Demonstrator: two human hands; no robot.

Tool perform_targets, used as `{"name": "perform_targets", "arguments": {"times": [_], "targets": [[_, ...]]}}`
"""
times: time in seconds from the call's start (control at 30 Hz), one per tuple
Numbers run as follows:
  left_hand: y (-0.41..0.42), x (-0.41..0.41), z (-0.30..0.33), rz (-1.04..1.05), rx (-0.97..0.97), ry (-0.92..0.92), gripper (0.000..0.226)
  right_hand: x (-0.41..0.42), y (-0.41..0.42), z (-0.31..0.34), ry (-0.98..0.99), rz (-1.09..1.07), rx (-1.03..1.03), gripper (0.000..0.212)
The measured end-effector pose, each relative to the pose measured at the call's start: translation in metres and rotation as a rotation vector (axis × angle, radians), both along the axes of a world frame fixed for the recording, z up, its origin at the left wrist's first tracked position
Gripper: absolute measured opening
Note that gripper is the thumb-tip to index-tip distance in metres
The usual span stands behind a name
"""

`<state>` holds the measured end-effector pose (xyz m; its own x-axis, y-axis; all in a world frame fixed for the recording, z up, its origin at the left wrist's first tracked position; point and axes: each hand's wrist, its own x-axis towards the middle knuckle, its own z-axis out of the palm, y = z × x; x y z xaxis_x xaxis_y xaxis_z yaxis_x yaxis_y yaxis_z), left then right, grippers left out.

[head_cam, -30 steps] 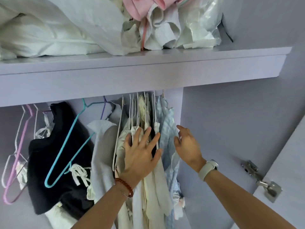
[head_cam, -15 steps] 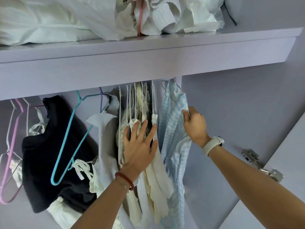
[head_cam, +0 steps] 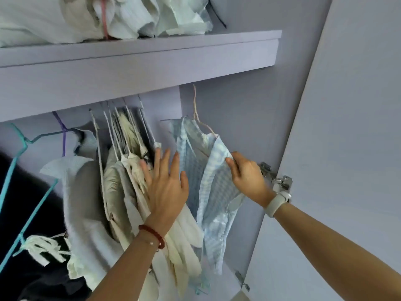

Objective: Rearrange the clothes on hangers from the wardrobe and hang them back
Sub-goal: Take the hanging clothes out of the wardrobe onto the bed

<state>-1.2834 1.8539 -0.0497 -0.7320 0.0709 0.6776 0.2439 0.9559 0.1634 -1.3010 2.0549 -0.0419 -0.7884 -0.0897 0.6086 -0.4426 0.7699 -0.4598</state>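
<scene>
A light blue checked garment (head_cam: 210, 185) hangs on a pale wire hanger (head_cam: 198, 118) at the right end of the wardrobe. My right hand (head_cam: 247, 177) grips the garment's shoulder edge, and the hanger tilts out from under the shelf. My left hand (head_cam: 167, 181), fingers straight, presses flat against a packed bunch of cream and white clothes (head_cam: 130, 183) on white hangers, holding them to the left.
A grey-white top (head_cam: 80, 192) and a dark garment (head_cam: 28, 213) with a teal hanger (head_cam: 13, 181) hang further left. The lilac shelf (head_cam: 152, 61) above carries piled white bedding. The open wardrobe door (head_cam: 347, 148) with its hinge (head_cam: 280, 181) stands at the right.
My right hand has pulled the blue checked garment away from the bunch, to the right and outward, with its hanger. My left hand stays pressed on the cream clothes. The view has shifted right.
</scene>
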Motion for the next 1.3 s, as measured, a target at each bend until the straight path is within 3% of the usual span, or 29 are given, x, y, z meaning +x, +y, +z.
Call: {"name": "perform_targets", "arguments": {"times": [0.07,0.13,0.27,0.37,0.47,0.53,0.6,0.67,0.73,0.87,1.07,1.2,1.3], "targets": [[0.010,0.004,-0.001,-0.153,0.081,0.017,0.049,0.033,0.022,-0.021,0.062,-0.005,0.094,0.042],[0.024,0.012,-0.006,-0.249,0.155,-0.042,0.050,0.071,0.046,-0.034,0.103,-0.041,0.190,0.031],[0.054,0.033,-0.029,-0.370,0.112,-0.198,0.048,0.146,0.085,-0.053,0.120,-0.143,0.279,0.031],[0.074,0.055,-0.049,-0.563,0.139,-0.308,0.035,0.208,0.115,-0.068,0.070,-0.254,0.364,0.027],[0.108,0.089,-0.067,-0.806,0.227,-0.561,0.034,0.277,0.149,-0.080,-0.060,-0.419,0.405,0.026],[0.145,0.122,-0.076,-0.964,0.262,-0.657,0.039,0.325,0.171,-0.081,-0.136,-0.569,0.400,0.021],[0.181,0.153,-0.082,-1.096,0.318,-0.715,0.030,0.369,0.189,-0.082,-0.207,-0.692,0.342,0.020],[0.220,0.187,-0.082,-1.193,0.324,-0.763,0.017,0.415,0.205,-0.081,-0.237,-0.795,0.228,0.028],[0.259,0.222,-0.078,-1.265,0.324,-0.824,0.021,0.460,0.221,-0.078,-0.246,-0.873,0.143,0.038],[0.341,0.289,-0.074,-1.436,0.306,-0.947,0.019,0.532,0.259,-0.072,-0.319,-1.035,0.166,0.042],[0.488,0.368,-0.079,-1.477,0.335,-0.798,0.020,0.617,0.334,-0.081,-0.383,-1.287,0.162,0.024],[0.555,0.386,-0.070,-1.339,0.347,-0.575,0.012,0.620,0.373,-0.075,-0.341,-1.291,-0.214,0.016],[0.585,0.378,-0.052,-1.225,0.358,-0.497,0.012,0.602,0.405,-0.069,-0.235,-1.244,-0.338,0.018]]}}
